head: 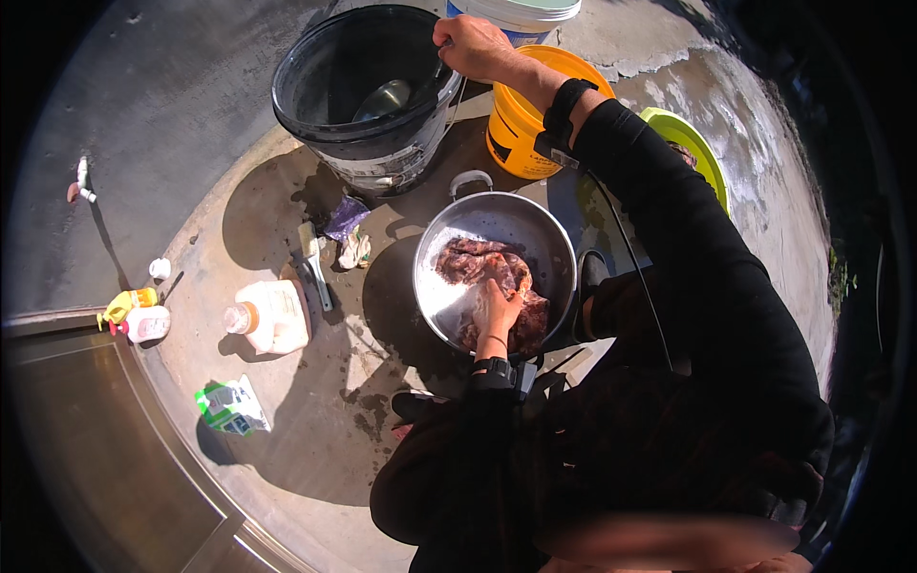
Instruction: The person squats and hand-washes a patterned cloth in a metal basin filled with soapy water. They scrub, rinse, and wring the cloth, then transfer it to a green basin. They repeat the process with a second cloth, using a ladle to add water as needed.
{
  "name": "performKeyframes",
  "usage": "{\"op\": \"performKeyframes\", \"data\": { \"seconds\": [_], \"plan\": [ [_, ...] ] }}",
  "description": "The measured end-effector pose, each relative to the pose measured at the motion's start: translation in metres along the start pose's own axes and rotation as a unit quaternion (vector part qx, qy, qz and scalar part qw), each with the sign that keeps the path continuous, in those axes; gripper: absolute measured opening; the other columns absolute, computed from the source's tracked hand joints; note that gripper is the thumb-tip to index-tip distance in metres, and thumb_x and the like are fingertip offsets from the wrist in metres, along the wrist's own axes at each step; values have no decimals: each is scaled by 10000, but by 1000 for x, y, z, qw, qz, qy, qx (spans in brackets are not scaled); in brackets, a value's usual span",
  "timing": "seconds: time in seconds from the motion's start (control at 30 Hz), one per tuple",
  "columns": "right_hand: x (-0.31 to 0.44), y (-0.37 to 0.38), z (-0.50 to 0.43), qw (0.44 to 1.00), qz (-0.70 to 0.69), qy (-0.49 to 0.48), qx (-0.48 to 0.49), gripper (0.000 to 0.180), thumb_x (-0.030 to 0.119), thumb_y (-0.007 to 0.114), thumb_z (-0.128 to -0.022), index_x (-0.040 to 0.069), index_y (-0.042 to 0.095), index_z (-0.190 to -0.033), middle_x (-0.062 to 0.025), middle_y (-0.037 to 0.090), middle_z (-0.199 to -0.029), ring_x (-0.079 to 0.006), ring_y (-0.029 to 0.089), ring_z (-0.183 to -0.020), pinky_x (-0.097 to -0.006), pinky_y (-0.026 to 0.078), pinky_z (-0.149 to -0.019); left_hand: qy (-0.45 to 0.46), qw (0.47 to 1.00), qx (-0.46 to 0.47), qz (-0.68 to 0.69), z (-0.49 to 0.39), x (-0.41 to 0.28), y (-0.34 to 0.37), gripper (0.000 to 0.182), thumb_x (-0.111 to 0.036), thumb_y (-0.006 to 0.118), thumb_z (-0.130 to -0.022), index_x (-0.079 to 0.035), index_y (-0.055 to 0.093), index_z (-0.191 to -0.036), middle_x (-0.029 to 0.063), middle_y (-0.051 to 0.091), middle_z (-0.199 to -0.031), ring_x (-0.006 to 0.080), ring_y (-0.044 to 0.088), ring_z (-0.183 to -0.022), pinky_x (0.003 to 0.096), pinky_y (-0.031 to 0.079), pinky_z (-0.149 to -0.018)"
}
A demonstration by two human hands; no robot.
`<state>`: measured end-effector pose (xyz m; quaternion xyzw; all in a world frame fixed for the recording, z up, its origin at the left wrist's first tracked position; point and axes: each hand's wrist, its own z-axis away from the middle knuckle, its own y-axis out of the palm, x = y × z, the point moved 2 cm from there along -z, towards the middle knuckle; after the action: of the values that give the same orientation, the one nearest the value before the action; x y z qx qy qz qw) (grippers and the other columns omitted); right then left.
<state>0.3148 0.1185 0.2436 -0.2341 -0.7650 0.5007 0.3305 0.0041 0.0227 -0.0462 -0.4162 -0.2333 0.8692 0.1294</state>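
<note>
A steel two-handled pot [424, 286] stands on the ground before me with dark reddish raw meat [476, 259] in it. My left hand [496, 309] reaches into the pot and grips the meat, its fingertips partly hidden. Beyond the pot, my right hand [473, 46] is closed at the rim of a large black bucket [383, 161]. It holds the dark handle of a ladle, whose metal bowl [383, 100] hangs inside the bucket. Part of that handle is in shadow.
An orange bucket [512, 143], a white bucket [526, 18] and a lime-green basin [706, 154] stand beyond my right arm. Leftward are a brush [315, 265], a plastic jug [279, 315], a pouch [233, 405], pump bottles [149, 324] and a wall tap [82, 183].
</note>
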Motion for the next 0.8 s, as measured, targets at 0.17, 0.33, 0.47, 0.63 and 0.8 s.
{"op": "performKeyframes", "data": {
  "seconds": [0.17, 0.33, 0.47, 0.63, 0.8],
  "plan": [
    [5, -24, -7, 998, 45, -38, -27, 203, 137, 671, -834, 84, 678, -1030, -139, 682, -943, -300, 661, -899, -360, 541, -793, -23, 997, 72, 17, -1, -1, -3, 926, -399, 711, -777, 73, 288, -1452, 317, 346, -1472, 408, 330, -1393, 431, 291, -1147],
    [14, -47, -13, 997, 29, -49, -44, 199, 86, 632, -788, 87, 681, -981, -137, 683, -918, -316, 659, -905, -380, 539, -770, -26, 997, 68, 31, 2, -8, -8, 933, -394, 727, -760, 71, 299, -1446, 315, 343, -1472, 411, 323, -1393, 428, 280, -1156],
    [18, -52, -12, 999, 41, -16, -16, 206, 70, 604, -772, 84, 676, -964, -135, 682, -922, -328, 656, -910, -393, 534, -757, -20, 997, 61, 35, 4, -9, -10, 912, -390, 726, -757, 67, 323, -1435, 316, 364, -1457, 417, 337, -1382, 429, 295, -1147],
    [30, -70, -5, 996, 41, -74, -25, 215, 80, 596, -780, 80, 675, -980, -128, 676, -966, -337, 646, -944, -395, 526, -775, 33, 996, 0, 81, 9, -10, -12, 855, -398, 715, -764, 70, 382, -1397, 316, 434, -1399, 430, 396, -1329, 446, 336, -1112],
    [55, -71, -2, 950, 255, -176, 29, 232, 139, 631, -814, 99, 715, -1027, -91, 687, -971, -302, 659, -962, -422, 520, -783, 22, 997, 3, 68, 11, -13, -12, 870, -408, 712, -762, 59, 370, -1411, 314, 435, -1404, 420, 403, -1332, 445, 335, -1113]
  ]
}}
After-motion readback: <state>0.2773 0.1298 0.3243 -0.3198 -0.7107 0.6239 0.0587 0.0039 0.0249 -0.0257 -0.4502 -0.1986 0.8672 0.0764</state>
